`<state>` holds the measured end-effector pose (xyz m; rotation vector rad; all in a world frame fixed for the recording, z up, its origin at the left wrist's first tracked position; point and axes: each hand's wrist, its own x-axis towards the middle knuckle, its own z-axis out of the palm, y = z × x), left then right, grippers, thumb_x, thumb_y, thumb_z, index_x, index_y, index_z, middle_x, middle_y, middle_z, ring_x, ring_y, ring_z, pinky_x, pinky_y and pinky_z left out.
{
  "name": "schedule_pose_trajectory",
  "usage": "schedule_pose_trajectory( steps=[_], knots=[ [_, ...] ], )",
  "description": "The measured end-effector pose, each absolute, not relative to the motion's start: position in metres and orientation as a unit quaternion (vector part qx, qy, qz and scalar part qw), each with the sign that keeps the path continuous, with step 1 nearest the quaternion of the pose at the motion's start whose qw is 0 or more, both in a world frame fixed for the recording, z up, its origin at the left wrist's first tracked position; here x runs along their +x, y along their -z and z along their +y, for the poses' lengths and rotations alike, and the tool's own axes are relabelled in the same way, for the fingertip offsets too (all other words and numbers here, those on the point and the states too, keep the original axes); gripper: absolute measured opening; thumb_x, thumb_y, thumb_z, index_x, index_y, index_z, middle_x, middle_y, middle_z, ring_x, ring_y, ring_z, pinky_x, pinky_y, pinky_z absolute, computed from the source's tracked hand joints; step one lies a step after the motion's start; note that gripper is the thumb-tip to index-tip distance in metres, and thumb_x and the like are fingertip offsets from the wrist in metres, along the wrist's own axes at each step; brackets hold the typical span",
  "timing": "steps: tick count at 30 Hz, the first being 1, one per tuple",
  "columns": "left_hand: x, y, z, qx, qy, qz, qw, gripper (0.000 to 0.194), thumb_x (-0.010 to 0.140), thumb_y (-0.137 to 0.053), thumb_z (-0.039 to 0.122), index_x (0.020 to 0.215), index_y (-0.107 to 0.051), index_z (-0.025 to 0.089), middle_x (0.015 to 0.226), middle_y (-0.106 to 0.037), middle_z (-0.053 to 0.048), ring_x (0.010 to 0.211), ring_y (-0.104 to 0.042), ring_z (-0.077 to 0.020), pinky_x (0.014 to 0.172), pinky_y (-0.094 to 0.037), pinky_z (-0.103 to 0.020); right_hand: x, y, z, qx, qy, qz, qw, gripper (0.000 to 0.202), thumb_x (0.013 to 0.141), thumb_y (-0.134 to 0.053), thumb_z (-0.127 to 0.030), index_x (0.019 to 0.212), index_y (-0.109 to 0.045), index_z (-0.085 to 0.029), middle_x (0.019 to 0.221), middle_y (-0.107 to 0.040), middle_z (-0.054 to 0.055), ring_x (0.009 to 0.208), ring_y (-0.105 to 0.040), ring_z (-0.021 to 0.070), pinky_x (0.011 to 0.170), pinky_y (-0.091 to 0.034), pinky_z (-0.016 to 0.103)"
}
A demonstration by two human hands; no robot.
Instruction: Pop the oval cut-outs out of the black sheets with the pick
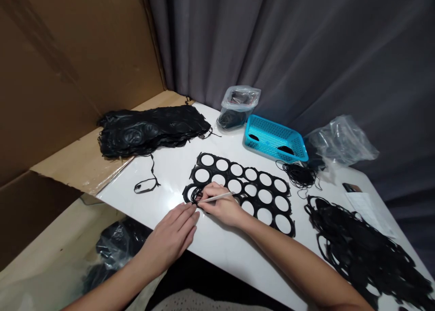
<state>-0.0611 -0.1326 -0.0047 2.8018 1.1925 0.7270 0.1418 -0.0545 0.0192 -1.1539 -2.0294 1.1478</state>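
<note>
A flat black sheet (pixel 275 191) with rows of round holes lies on the white table. My right hand (pixel 219 204) is closed on a thin pale stick (pixel 217 196) over the sheet's left part. Several thin black rings (pixel 196 193) are bunched at its fingertips, by the sheet's lower left hole. My left hand (pixel 176 227) rests at the table's near edge with its fingers stretched out, their tips touching the sheet's lower left corner.
Stacked black sheets (pixel 152 130) lie at the back left beside a cardboard box (pixel 78 48). Behind stand a plastic bag (pixel 238 105) and a blue basket (pixel 275 139). Thin black rings (pixel 299 174) and a heap of black scraps (pixel 367 247) lie right.
</note>
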Motion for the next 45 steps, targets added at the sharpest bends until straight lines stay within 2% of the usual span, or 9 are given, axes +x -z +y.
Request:
schedule_pose_trajectory(
  steps=[15, 22, 26, 29, 32, 36, 40, 42, 45],
  knots=[
    [-0.061, 0.003, -0.133, 0.889, -0.25, 0.384, 0.012, 0.031, 0.099, -0.05, 0.015, 0.128, -0.06, 0.015, 0.125, -0.067, -0.01, 0.12, -0.06, -0.0271, 0.104, -0.051, -0.045, 0.141, -0.016, -0.055, -0.405, -0.377, -0.793, 0.256, 0.024, 0.088, -0.069, -0.017, 0.07, -0.054, -0.019, 0.078, -0.064, -0.003, 0.089, -0.056, 0.0164, 0.085, -0.031, 0.032],
    [-0.061, 0.001, -0.13, 0.88, -0.262, 0.393, 0.048, 0.033, 0.098, -0.049, 0.012, 0.129, -0.059, 0.016, 0.122, -0.067, -0.01, 0.115, -0.061, -0.0241, 0.104, -0.051, -0.043, 0.144, -0.018, -0.067, -0.28, -0.148, -0.927, 0.201, 0.006, 0.088, -0.06, -0.013, 0.091, -0.058, -0.018, 0.102, -0.069, 0.006, 0.1, -0.057, 0.0217, 0.089, -0.031, 0.037],
    [-0.059, -0.003, -0.129, 0.874, -0.27, 0.4, 0.06, 0.03, 0.098, -0.049, 0.012, 0.125, -0.061, 0.017, 0.115, -0.069, -0.008, 0.111, -0.063, -0.0234, 0.101, -0.052, -0.042, 0.144, -0.034, -0.019, -0.391, -0.082, -0.884, 0.242, 0.011, 0.089, -0.055, -0.01, 0.093, -0.058, -0.02, 0.1, -0.069, 0.005, 0.096, -0.056, 0.0218, 0.091, -0.029, 0.038],
    [-0.059, -0.004, -0.128, 0.873, -0.273, 0.401, 0.056, 0.027, 0.097, -0.05, 0.013, 0.121, -0.062, 0.018, 0.117, -0.069, -0.008, 0.111, -0.063, -0.0236, 0.099, -0.052, -0.041, 0.158, -0.054, 0.033, -0.497, -0.06, -0.812, 0.299, 0.012, 0.092, -0.048, -0.012, 0.089, -0.057, -0.02, 0.098, -0.066, 0.009, 0.1, -0.053, 0.0266, 0.093, -0.027, 0.041],
    [-0.061, -0.007, -0.124, 0.87, -0.286, 0.397, 0.059, 0.023, 0.098, -0.051, 0.016, 0.117, -0.063, 0.02, 0.116, -0.07, -0.007, 0.11, -0.064, -0.0229, 0.096, -0.053, -0.038, 0.181, -0.069, 0.055, -0.562, -0.115, -0.726, 0.38, 0.016, 0.089, -0.052, -0.018, 0.073, -0.052, -0.021, 0.08, -0.06, 0.003, 0.088, -0.053, 0.0236, 0.084, -0.033, 0.036],
    [-0.066, -0.017, -0.111, 0.865, -0.286, 0.398, 0.106, 0.02, 0.099, -0.051, 0.022, 0.116, -0.063, 0.022, 0.107, -0.071, -0.005, 0.098, -0.065, -0.0214, 0.084, -0.054, -0.035, 0.219, -0.073, 0.022, -0.558, -0.347, -0.613, 0.439, 0.028, 0.079, -0.069, -0.03, 0.064, -0.046, -0.021, 0.061, -0.047, -0.005, 0.062, -0.045, 0.0141, 0.06, -0.035, 0.027],
    [-0.055, -0.026, -0.093, 0.876, -0.294, 0.364, 0.117, 0.022, 0.1, -0.05, 0.023, 0.119, -0.062, 0.022, 0.11, -0.069, -0.006, 0.101, -0.063, -0.0224, 0.085, -0.054, -0.036, 0.26, -0.066, -0.03, -0.513, -0.602, -0.35, 0.502, 0.038, 0.067, -0.086, -0.031, 0.069, -0.049, -0.021, 0.074, -0.065, 0.001, 0.07, -0.062, 0.0151, 0.04, -0.033, 0.018],
    [-0.039, -0.027, -0.086, 0.895, -0.285, 0.325, 0.115, 0.025, 0.101, -0.05, 0.021, 0.123, -0.062, 0.021, 0.119, -0.067, -0.008, 0.11, -0.062, -0.0234, 0.093, -0.053, -0.038, 0.281, -0.059, -0.05, -0.489, -0.64, -0.23, 0.547, 0.037, 0.065, -0.088, -0.022, 0.073, -0.052, -0.02, 0.088, -0.072, 0.007, 0.081, -0.07, 0.0173, 0.036, -0.036, 0.013],
    [-0.009, -0.025, -0.081, 0.928, -0.246, 0.25, 0.124, 0.031, 0.102, -0.047, 0.018, 0.13, -0.059, 0.018, 0.131, -0.063, -0.01, 0.123, -0.058, -0.0236, 0.103, -0.051, -0.038, 0.306, -0.047, -0.073, -0.473, -0.641, -0.112, 0.594, 0.03, 0.068, -0.085, -0.011, 0.078, -0.058, -0.018, 0.092, -0.075, 0.008, 0.077, -0.073, 0.014, 0.037, -0.045, 0.009]
  ],
)
